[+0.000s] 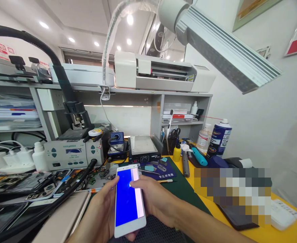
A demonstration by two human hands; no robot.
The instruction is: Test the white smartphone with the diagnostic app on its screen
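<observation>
A white smartphone [128, 200] with a lit blue screen and a pale strip down its right side is held upright over the bench. My left hand [100, 212] cups it from the left and below, fingers wrapped round its edge. My right hand [154, 199] grips the right edge, and its thumb rests on the screen near the top.
A soldering station [71, 153], a white bottle [39, 156] and dismantled phones [24, 187] lie left. Behind are a hot plate [143, 148], a tool holder [172, 138], a blue spray can [220, 136] and shelves. A lamp head [226, 50] hangs overhead. Green mat [186, 192], yellow table [285, 233].
</observation>
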